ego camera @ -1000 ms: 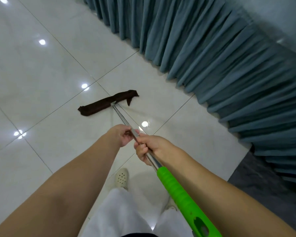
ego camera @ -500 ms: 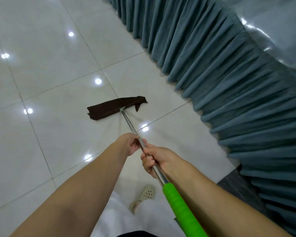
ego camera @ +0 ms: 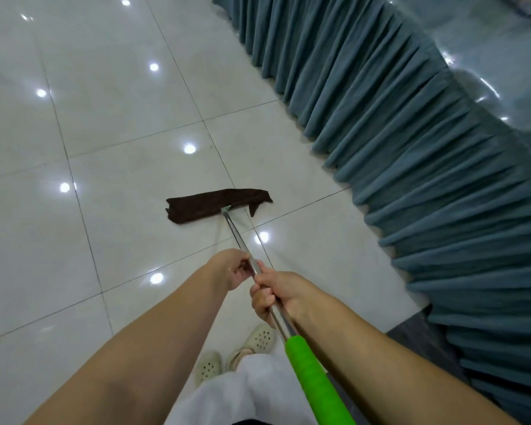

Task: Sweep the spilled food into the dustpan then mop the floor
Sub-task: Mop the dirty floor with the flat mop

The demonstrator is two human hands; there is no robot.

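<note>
On the left is the shiny white tiled floor [ego camera: 111,124], with small round lights glinting in it. No spilled food and no dustpan show here, so this looks like the mopping part of the job.

A bit further right, the flat dark brown cloth mop head [ego camera: 215,204] lies on the tiles. Its long side runs left to right, across the way the person faces. One corner of the cloth hangs loose at its right end.

The thin silver metal pole [ego camera: 238,237] runs from the middle of the mop head back toward the person, leaning a little to the right. So the mop head is in front of both hands, away from the body.

The left hand [ego camera: 232,271] is the one nearer the mop head. Its fingers are curled round the pole. Just behind it, the right hand [ego camera: 276,294] wraps the pole tight too. The bright green handle grip [ego camera: 313,375] sits behind both hands, untouched.

Below are two cream shoes with holes [ego camera: 236,352].

On the right hangs a blue-grey pleated cloth skirt [ego camera: 411,167], near the mop head's right end. A push forward should probably keep clear of it.
</note>
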